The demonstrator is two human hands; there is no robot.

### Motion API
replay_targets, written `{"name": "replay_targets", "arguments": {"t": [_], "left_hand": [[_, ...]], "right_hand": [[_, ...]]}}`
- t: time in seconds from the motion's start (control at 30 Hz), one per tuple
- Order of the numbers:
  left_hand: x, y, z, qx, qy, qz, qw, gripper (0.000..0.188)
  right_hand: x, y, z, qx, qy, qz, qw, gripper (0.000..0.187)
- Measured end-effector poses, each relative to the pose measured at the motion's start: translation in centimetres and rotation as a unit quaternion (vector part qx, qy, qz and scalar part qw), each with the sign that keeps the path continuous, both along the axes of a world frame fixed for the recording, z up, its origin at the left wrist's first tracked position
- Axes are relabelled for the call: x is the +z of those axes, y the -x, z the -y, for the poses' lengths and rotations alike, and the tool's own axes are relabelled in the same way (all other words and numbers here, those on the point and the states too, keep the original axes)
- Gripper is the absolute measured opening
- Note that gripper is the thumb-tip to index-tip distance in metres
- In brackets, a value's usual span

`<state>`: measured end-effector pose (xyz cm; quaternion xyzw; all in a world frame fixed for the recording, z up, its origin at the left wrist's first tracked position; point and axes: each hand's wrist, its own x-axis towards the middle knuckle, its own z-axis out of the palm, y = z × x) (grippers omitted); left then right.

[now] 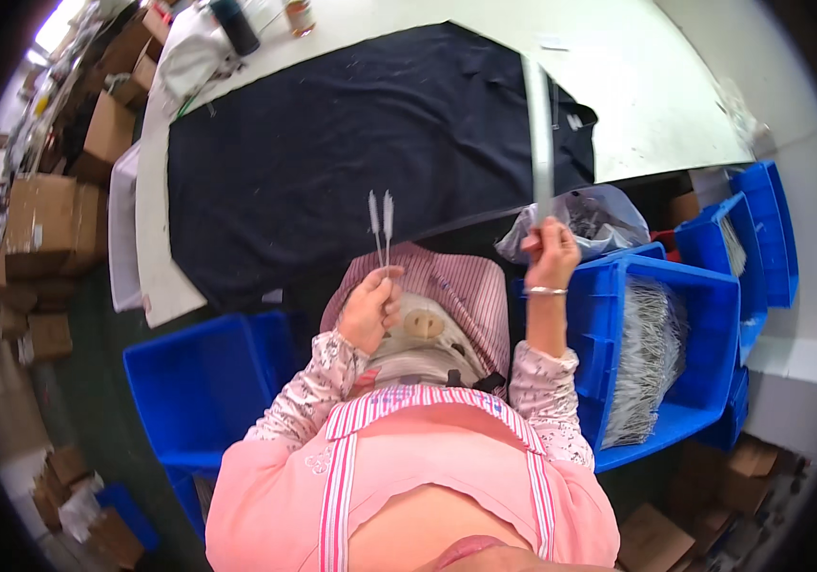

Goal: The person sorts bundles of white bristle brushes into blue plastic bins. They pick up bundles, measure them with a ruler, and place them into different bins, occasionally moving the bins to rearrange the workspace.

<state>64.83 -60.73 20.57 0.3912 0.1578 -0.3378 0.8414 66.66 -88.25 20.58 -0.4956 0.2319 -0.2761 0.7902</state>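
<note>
Above our lap, our left hand (370, 310) had its thumb and fingers pinched shut on the wire handles of two slim bristle brushes (388, 215), heads upward, while to its right our right hand (552, 254) was closed round the lower end of a long pale strip (540, 133); we could not tell whether it was a sleeve or a rule. Brushes and strip were well apart, so we judged this pair unfinished; many more similar wire pieces (642, 372) lay bundled in the right-hand blue bin (592, 338), but we could not tell whether those were done or waiting. As for the room, cardboard cartons (51, 224) were piled along the left, with another blue bin (189, 381) nearer us. Before us, black cloth (332, 153) covered much of the white table (647, 129), with a dark bottle (234, 26) and a small amber jar (300, 16) beyond it. Rightward came a clear plastic bag (609, 212) by the table edge, then further blue bins (769, 238) against the pale wall (809, 124).
</note>
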Motion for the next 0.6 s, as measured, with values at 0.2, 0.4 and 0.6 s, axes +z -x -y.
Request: {"name": "replay_targets", "arguments": {"t": [0.2, 0.4, 0.6], "left_hand": [[0.8, 0.2, -1.3, 0.012, 0.017, 0.008, 1.0, 0.017], [-0.1, 1.4, -2.9, 0.05, -0.056, 0.013, 0.997, 0.014], [-1.6, 3.0, -2.2, -0.005, -0.107, 0.033, 0.994, 0.012]], "right_hand": [[-4.8, 1.7, -14.2, 0.102, -0.216, 0.001, 0.971, 0.011], [-5.6, 2.4, -15.3, 0.172, 0.206, -0.175, 0.947, 0.019], [-3.4, 3.9, -16.8, 0.348, 0.101, -0.102, 0.926, 0.01]]}}
